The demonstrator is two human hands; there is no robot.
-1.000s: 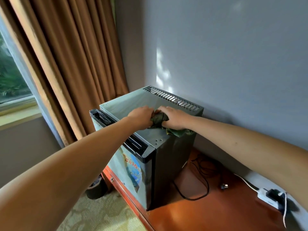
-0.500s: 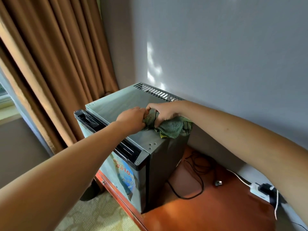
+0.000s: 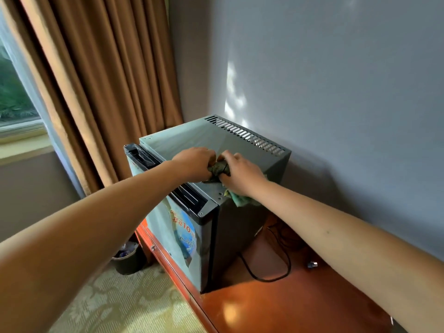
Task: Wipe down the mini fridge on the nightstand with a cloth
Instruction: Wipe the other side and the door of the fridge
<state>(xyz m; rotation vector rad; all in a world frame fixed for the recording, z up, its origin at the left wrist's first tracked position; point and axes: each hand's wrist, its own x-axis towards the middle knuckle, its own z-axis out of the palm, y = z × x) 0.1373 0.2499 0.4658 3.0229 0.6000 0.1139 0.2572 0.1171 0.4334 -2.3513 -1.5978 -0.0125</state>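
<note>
A: Where's the cloth (image 3: 217,169)?

B: Middle of the frame, bunched up dark green on the top of the mini fridge (image 3: 192,140), near its front right corner. A paler green part spills over the fridge's right edge under the right wrist.

A: And the hands?

B: Both are on it. The left hand (image 3: 195,164) comes in from the lower left with its fingers curled round the left side of the bunch. The right hand (image 3: 240,175) comes from the lower right, its fingers and thumb curled round the other side. The knuckles nearly meet over the cloth.

A: The fridge itself?

B: A grey box at centre frame, standing on the glossy reddish wood nightstand (image 3: 276,306). A row of vent slots (image 3: 245,135) runs along the back of its top, near the wall. The black handle strip (image 3: 168,179) crosses the top of the door, partly behind the left forearm, and a blue sticker (image 3: 183,234) with red writing sits on the door front.

A: Around it?

B: A black cable (image 3: 269,278) loops on the nightstand to the right of the fridge. Brown curtains (image 3: 103,80) hang in the upper left, with a window (image 3: 14,97) at the far left edge. A dark waste bin (image 3: 128,259) stands on the patterned carpet (image 3: 125,306) at lower left, and a grey wall (image 3: 324,68) fills the upper right.
</note>
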